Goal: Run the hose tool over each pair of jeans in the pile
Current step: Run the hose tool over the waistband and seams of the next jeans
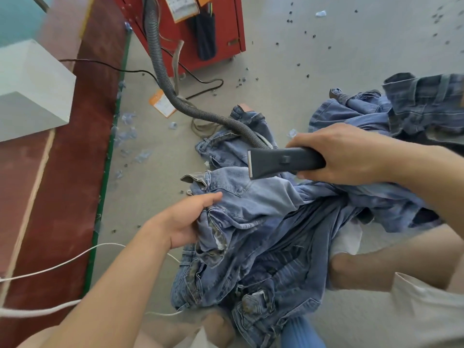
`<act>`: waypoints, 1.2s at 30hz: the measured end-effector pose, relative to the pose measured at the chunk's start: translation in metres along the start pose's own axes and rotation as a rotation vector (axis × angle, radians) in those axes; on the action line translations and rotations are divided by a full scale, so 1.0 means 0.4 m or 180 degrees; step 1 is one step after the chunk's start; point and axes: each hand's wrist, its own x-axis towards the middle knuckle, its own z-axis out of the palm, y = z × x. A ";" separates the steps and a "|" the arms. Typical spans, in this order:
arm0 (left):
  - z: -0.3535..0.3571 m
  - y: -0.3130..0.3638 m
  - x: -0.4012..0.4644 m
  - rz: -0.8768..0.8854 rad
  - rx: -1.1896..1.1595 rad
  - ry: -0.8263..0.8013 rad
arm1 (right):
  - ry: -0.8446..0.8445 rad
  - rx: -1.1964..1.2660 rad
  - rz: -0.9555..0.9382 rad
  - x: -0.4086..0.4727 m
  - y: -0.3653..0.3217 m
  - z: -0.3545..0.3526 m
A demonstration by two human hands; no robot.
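Note:
A pile of blue jeans (263, 247) lies on the floor and across my lap. My right hand (344, 151) grips the dark handle of the hose tool (281, 160), whose flat nozzle points left just above a light blue pair (251, 189). A grey ribbed hose (163, 79) runs from the tool back to a red machine (208, 28). My left hand (188, 217) holds the waistband edge of the light blue pair, fingers tucked into the fabric. More jeans (401, 109) lie heaped at the right.
A dark red strip with a green edge (75, 172) runs along the left, with a white block (30, 89) on it. Black cables (200, 81), an orange tag (162, 102), plastic scraps and small dark bits litter the grey floor. A white cord (62, 262) crosses at lower left.

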 end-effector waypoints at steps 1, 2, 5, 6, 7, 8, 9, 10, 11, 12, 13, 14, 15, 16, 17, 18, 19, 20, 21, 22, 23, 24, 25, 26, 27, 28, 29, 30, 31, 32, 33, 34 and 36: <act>-0.009 0.000 0.004 0.0031 0.0112 0.0099 | -0.0052 -0.0019 -0.0020 0.001 -0.004 0.005; -0.014 -0.002 0.009 0.0104 0.0222 0.0202 | -0.0114 -0.0043 -0.0033 0.002 -0.008 0.011; -0.026 -0.003 0.008 0.0373 0.0336 0.0408 | -0.0279 -0.0114 -0.0069 0.007 -0.011 0.026; -0.027 -0.002 0.004 0.0405 0.0306 0.0389 | -0.0291 -0.0128 -0.0090 0.008 -0.012 0.030; -0.027 0.000 -0.002 0.0443 0.0215 0.0325 | -0.0296 -0.0128 -0.0103 0.010 -0.013 0.032; -0.026 0.002 -0.009 0.0513 0.0050 0.0214 | -0.0310 -0.0117 -0.0105 0.011 -0.014 0.033; -0.027 0.001 -0.014 0.0595 -0.0119 0.0067 | -0.0336 -0.0107 -0.0108 0.011 -0.016 0.032; -0.026 0.001 -0.019 0.0662 -0.0250 -0.0098 | -0.0366 -0.0103 -0.0117 0.011 -0.016 0.030; -0.024 0.002 -0.025 0.0696 -0.0333 -0.0255 | -0.0391 -0.0107 -0.0121 0.011 -0.015 0.029; -0.021 0.003 -0.029 0.0704 -0.0382 -0.0393 | -0.0415 -0.0116 -0.0113 0.010 -0.013 0.026; -0.020 0.003 -0.033 0.0703 -0.0400 -0.0493 | -0.0439 -0.0128 -0.0087 0.009 -0.010 0.023; -0.020 0.003 -0.035 0.0688 -0.0420 -0.0588 | -0.0456 -0.0134 -0.0050 0.008 -0.006 0.018; -0.019 0.003 -0.037 0.0662 -0.0465 -0.0666 | -0.0463 -0.0131 -0.0014 0.008 -0.001 0.012; -0.019 0.003 -0.037 0.0648 -0.0533 -0.0742 | -0.0462 -0.0123 0.0016 0.007 0.005 0.005; -0.018 0.002 -0.037 0.0661 -0.0607 -0.0823 | -0.0459 -0.0123 0.0040 0.006 0.010 0.000; -0.016 0.000 -0.037 0.0681 -0.0679 -0.0891 | -0.0470 -0.0130 0.0060 0.007 0.012 -0.004; -0.014 -0.001 -0.037 0.0693 -0.0731 -0.0936 | -0.0504 -0.0134 0.0072 0.009 0.012 -0.005; -0.012 -0.001 -0.037 0.0699 -0.0745 -0.0960 | -0.0559 -0.0128 0.0070 0.012 0.010 -0.004; -0.011 -0.002 -0.036 0.0705 -0.0716 -0.0976 | -0.0619 -0.0116 0.0055 0.014 0.003 0.000; -0.010 -0.001 -0.036 0.0703 -0.0658 -0.0971 | -0.0669 -0.0102 0.0026 0.017 -0.006 0.006; -0.010 -0.001 -0.036 0.0688 -0.0583 -0.0942 | -0.0701 -0.0085 -0.0007 0.020 -0.018 0.012; -0.010 0.000 -0.036 0.0663 -0.0503 -0.0897 | -0.0704 -0.0053 -0.0043 0.022 -0.029 0.017; -0.009 0.001 -0.036 0.0639 -0.0450 -0.0870 | -0.0670 0.0002 -0.0086 0.025 -0.041 0.022; -0.007 0.001 -0.038 0.0621 -0.0435 -0.0873 | -0.0615 0.0062 -0.0142 0.027 -0.049 0.026; -0.004 0.001 -0.038 0.0611 -0.0456 -0.0898 | -0.0563 0.0109 -0.0198 0.029 -0.055 0.029; -0.001 0.002 -0.038 0.0619 -0.0513 -0.0934 | -0.0529 0.0134 -0.0226 0.031 -0.057 0.028; 0.002 0.003 -0.038 0.0650 -0.0593 -0.0968 | -0.0503 0.0136 -0.0211 0.032 -0.054 0.023; 0.003 0.005 -0.039 0.0702 -0.0675 -0.0984 | -0.0485 0.0112 -0.0151 0.031 -0.045 0.015; 0.004 0.007 -0.040 0.0753 -0.0731 -0.0982 | -0.0478 0.0070 -0.0056 0.029 -0.032 0.004; 0.005 0.009 -0.042 0.0787 -0.0749 -0.0968 | -0.0479 0.0026 0.0050 0.025 -0.016 -0.007; 0.006 0.010 -0.043 0.0805 -0.0743 -0.0952 | -0.0486 -0.0010 0.0134 0.021 0.000 -0.017; 0.008 0.010 -0.044 0.0815 -0.0727 -0.0940 | -0.0501 -0.0033 0.0182 0.017 0.010 -0.024; 0.011 0.011 -0.043 0.0846 -0.0689 -0.0925 | -0.0600 -0.0048 0.0174 0.014 0.007 -0.023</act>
